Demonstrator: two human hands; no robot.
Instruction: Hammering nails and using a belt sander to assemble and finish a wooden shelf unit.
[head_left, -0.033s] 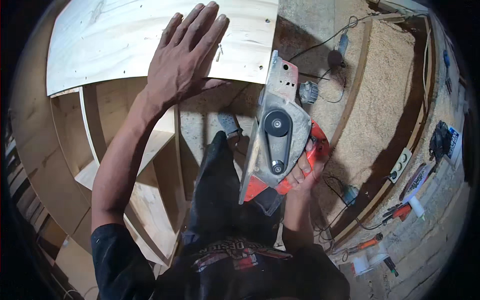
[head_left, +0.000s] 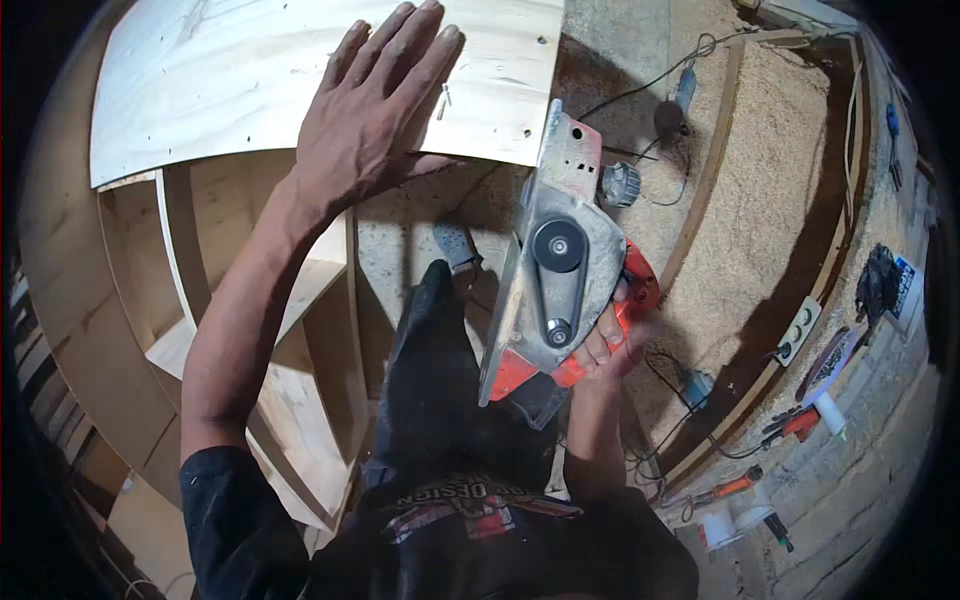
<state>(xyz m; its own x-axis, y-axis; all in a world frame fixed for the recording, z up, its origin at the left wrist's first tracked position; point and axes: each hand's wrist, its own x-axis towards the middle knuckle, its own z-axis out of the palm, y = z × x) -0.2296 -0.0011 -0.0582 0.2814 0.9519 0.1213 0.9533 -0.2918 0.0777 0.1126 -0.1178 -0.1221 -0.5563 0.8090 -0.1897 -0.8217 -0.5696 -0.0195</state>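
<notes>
My left hand (head_left: 365,125) lies flat on a pale plywood panel (head_left: 230,80), its fingers stretched out and the thumb along the panel's near edge. A small light sliver (head_left: 442,100) lies beside the index finger. My right hand (head_left: 607,345) is wrapped round the red rear handle of an electric planer (head_left: 590,230). The planer is turned on its side, with its drive belt and two pulleys exposed and a ridged front knob sticking out to the right. Its front end is at the panel's right edge; whether the two touch I cannot tell.
Below the panel stands an open wooden cabinet frame (head_left: 310,290) with compartments. Sawdust (head_left: 750,190) fills a timber-edged strip at the right. Cables run across the floor there, near a socket strip (head_left: 798,330). Orange-handled tools (head_left: 735,483) and a black bag (head_left: 877,280) lie farther right.
</notes>
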